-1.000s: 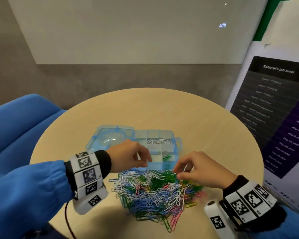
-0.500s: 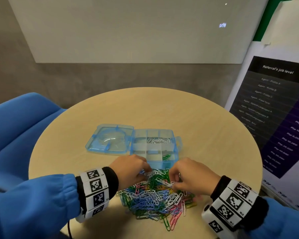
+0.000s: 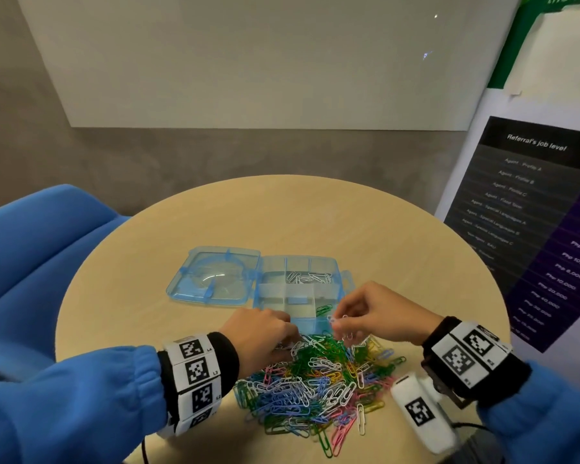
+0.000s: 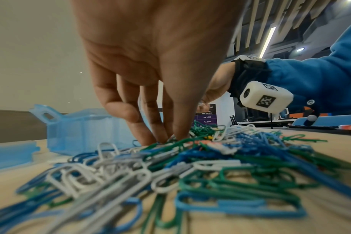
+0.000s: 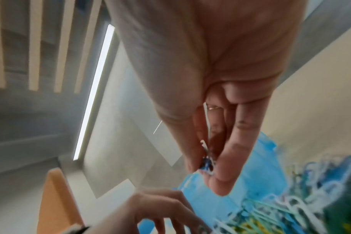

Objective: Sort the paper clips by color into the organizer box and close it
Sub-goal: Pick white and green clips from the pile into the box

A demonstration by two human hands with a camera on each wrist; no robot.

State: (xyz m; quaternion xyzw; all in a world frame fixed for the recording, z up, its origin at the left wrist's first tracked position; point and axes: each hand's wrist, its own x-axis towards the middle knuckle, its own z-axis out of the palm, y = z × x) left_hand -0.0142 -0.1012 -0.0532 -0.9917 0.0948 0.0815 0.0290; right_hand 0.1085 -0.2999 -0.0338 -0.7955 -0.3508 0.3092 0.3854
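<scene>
The clear blue organizer box (image 3: 344, 279) lies open mid-table, its lid (image 3: 215, 279) flat to the left. White clips (image 3: 307, 277) fill a far compartment and a green clip (image 3: 323, 309) lies in a right one. A mixed-color pile of paper clips (image 3: 315, 383) sits in front of the box. My left hand (image 3: 290, 343) reaches down into the pile's far left edge, fingertips (image 4: 178, 133) bunched and pinching clips there. My right hand (image 3: 337, 324) hovers above the pile by the box's front wall, thumb and fingers pinching white clips (image 5: 206, 158).
The round wooden table (image 3: 399, 249) has bare surface behind and beside the box. A blue chair (image 3: 37, 249) stands at the left. A dark printed poster (image 3: 533, 229) leans at the right, close to the table's edge.
My left hand came from the box down into the pile. My right hand dug into the pile, then rose toward the box with white clips pinched.
</scene>
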